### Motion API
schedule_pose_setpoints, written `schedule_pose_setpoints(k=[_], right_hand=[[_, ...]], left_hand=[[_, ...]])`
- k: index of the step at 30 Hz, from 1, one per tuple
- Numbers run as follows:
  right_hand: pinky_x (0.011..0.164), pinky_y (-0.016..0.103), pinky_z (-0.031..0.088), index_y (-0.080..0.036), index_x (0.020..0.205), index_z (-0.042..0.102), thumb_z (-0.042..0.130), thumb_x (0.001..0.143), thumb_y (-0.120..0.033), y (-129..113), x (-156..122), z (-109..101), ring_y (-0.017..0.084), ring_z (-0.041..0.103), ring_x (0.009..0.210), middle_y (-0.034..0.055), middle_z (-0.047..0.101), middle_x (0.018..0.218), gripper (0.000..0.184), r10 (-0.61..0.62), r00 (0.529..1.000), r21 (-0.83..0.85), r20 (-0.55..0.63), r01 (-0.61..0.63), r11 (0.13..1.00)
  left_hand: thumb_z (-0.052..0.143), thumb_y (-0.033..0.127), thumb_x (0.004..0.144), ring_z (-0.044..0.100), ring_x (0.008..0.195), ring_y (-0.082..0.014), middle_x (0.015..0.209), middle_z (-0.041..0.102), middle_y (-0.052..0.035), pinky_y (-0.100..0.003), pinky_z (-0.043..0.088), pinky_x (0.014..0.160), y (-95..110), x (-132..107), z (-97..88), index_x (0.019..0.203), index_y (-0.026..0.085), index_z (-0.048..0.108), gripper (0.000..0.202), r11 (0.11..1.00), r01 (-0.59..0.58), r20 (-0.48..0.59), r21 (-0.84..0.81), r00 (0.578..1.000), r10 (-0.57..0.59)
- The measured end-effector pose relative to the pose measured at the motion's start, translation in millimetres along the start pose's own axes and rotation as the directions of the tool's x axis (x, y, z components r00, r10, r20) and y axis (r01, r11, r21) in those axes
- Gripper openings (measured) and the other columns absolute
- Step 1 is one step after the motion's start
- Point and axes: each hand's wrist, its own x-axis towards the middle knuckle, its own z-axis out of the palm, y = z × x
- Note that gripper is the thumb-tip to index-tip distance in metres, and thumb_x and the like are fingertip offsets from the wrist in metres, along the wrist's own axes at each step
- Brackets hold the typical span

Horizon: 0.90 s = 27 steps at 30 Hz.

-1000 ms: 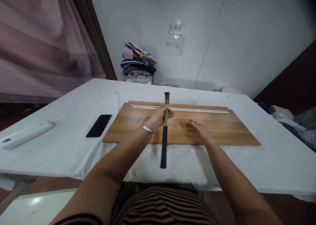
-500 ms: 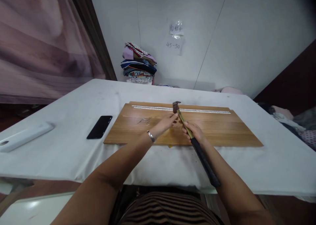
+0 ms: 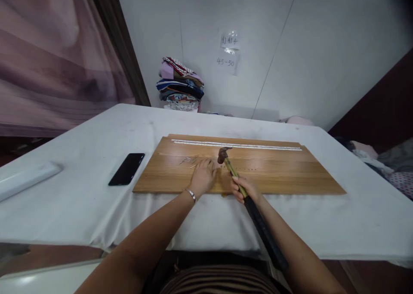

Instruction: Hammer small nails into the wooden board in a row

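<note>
My right hand (image 3: pixel 245 190) is closed around the bare yellowish part of the handle of a claw hammer (image 3: pixel 258 216). Its rusty head is raised above the wooden board (image 3: pixel 290 173), and the black grip runs back along my forearm. Low over the board, my left hand (image 3: pixel 202 177) has its fingers bent together just left of the hammer head; whatever is between the fingertips is hidden. A row of small dark nail heads or holes (image 3: pixel 245 169) runs rightward from there. Several loose nails (image 3: pixel 187 159) lie left of my left hand.
Two white measuring strips (image 3: pixel 238 145) run along the board's far side. A black phone (image 3: pixel 127 169) lies left of the board on the white-covered table (image 3: pixel 80 156), with a white object (image 3: pixel 29 178) farther left. Folded clothes (image 3: pixel 181 85) are stacked by the wall.
My left hand has moved left and down from beside the hammer head to the board near the loose nails. The hammer and my right hand have shifted slightly left and toward me.
</note>
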Motion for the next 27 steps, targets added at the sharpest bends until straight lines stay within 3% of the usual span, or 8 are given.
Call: schedule_pose_setpoints(k=[6,13,22,27], right_hand=[[0.029,0.018,0.031,-0.025,0.106,0.053,0.083,0.073,-0.054,16,5,-5,0.006,0.04,0.034,-0.0146,0.049,0.059,0.053,0.02,0.999,-0.006,-0.037,-0.02,1.0],[0.028,0.018,0.031,-0.025,0.108,0.055,0.084,0.071,-0.052,12,3,-5,0.006,0.039,0.033,-0.0144,0.049,0.058,0.054,0.027,0.998,-0.026,-0.051,-0.028,0.999],[0.028,0.018,0.03,-0.024,0.11,0.056,0.083,0.073,-0.051,7,-1,0,0.006,0.039,0.033,-0.0141,0.05,0.057,0.053,0.007,0.999,-0.032,-0.046,-0.009,0.999],[0.027,0.018,0.03,-0.025,0.102,0.053,0.084,0.071,-0.054,13,2,-6,0.006,0.039,0.032,-0.0148,0.05,0.056,0.053,0.019,0.998,-0.052,-0.066,-0.022,0.998]], left_hand=[[0.048,0.023,0.1,0.06,0.125,-0.0292,0.129,0.068,-0.0169,-0.047,0.046,0.111,2,0,-0.9,0.12,0.015,0.067,0.029,1.0,0.002,0.0,0.025,1.0,-0.002],[0.047,0.022,0.1,0.059,0.127,-0.0305,0.136,0.067,-0.0184,-0.046,0.045,0.111,7,1,-7.2,0.126,0.012,0.067,0.034,0.998,0.034,0.063,0.059,0.997,-0.038],[0.05,0.019,0.098,0.06,0.124,-0.0294,0.128,0.069,-0.018,-0.045,0.045,0.11,9,2,-7.8,0.114,0.013,0.071,0.027,0.997,0.08,0.066,0.001,0.995,-0.08],[0.05,0.02,0.099,0.061,0.121,-0.0288,0.125,0.069,-0.018,-0.044,0.046,0.108,11,2,-9.1,0.112,0.012,0.072,0.026,0.996,0.086,0.092,0.019,0.992,-0.087]])
